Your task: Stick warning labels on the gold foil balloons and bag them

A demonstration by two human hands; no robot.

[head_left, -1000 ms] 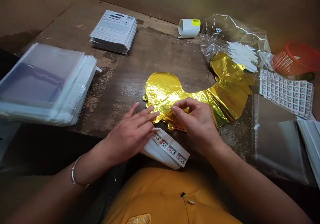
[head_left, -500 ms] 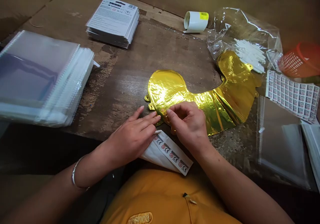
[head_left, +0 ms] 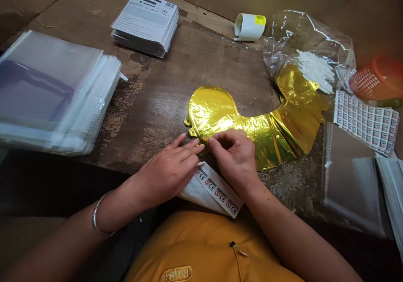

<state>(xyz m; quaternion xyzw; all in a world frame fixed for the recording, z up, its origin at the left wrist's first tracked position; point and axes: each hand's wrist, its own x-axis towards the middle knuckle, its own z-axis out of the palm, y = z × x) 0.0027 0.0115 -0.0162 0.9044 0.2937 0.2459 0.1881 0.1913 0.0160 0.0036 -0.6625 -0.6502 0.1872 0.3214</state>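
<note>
A flat gold foil balloon point(head_left: 252, 120), curved like a horseshoe, lies on the worn wooden table point(head_left: 170, 93). My left hand point(head_left: 168, 170) rests flat, fingers stretched out, on the balloon's near left edge and over a strip of small printed stickers point(head_left: 217, 191). My right hand point(head_left: 234, 158) is curled in a pinch on the same edge of the balloon, beside a small round sticker there. The fingertips of both hands almost touch.
A stack of clear plastic sleeves point(head_left: 53, 93) lies at the left, a pile of printed cards point(head_left: 146, 23) at the back. A label roll point(head_left: 250, 26), a clear bag with white pieces point(head_left: 313, 65), an orange basket point(head_left: 376, 78), a sticker sheet point(head_left: 367, 120) and more sleeves point(head_left: 352, 177) lie at the right.
My right hand has slid left along the balloon's near edge toward my left fingertips. The left hand has stayed flat in place. The view has shifted slightly.
</note>
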